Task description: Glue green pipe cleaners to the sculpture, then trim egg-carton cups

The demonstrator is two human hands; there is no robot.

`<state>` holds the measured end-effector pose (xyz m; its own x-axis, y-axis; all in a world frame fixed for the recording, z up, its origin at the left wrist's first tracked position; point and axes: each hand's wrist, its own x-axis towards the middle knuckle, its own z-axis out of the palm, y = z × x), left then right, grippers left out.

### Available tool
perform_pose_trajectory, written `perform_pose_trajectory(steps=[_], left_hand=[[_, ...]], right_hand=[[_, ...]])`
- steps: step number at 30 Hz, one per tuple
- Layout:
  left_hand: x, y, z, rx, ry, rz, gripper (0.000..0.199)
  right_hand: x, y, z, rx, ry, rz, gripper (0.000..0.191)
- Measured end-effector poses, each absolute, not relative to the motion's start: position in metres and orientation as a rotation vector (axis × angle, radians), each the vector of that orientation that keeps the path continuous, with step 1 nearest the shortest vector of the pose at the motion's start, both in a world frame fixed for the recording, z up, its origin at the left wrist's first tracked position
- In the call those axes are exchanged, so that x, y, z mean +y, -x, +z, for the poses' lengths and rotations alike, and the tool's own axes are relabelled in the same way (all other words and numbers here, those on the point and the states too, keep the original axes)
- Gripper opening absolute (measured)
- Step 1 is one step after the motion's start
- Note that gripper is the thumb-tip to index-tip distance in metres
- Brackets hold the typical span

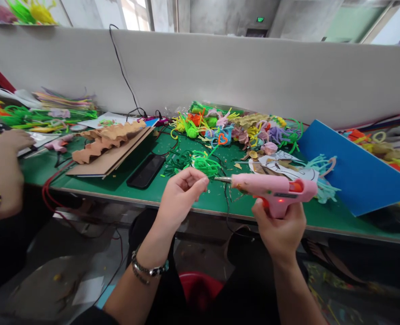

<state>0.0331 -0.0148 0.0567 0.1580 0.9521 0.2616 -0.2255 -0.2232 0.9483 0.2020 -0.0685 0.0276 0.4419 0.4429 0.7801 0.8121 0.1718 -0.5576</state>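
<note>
My right hand [283, 228] is wrapped round the grip of a pink glue gun [264, 184], whose small red light glows. The metal nozzle points left, close to the fingertips of my left hand [184, 194]. Thumb and fingers of that hand are pressed together in a pinch; whatever is between them is too small to make out. Just behind the fingertips lies a bundle of bright green curled stems [205, 163] on the green table [118, 192]. A bracelet circles my left wrist.
A black phone [146, 171] and stacked cardboard [113, 155] lie to the left. Colourful fuzzy-stem pieces [220, 128] are heaped at the back. A blue board [352, 167] leans at right. Cables trail near the table edge. Another person's hand [12, 141] is at far left.
</note>
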Motion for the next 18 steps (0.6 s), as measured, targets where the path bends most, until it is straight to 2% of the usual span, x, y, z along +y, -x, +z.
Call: perform_pose_trajectory(steps=[18], left_hand=[[-0.0236,-0.0309,0.0593,0.766,-1.456,1.353,0.008]], right_hand=[[-0.0733,-0.2037,0.0315,-1.247,1.473,-0.393,0.017]])
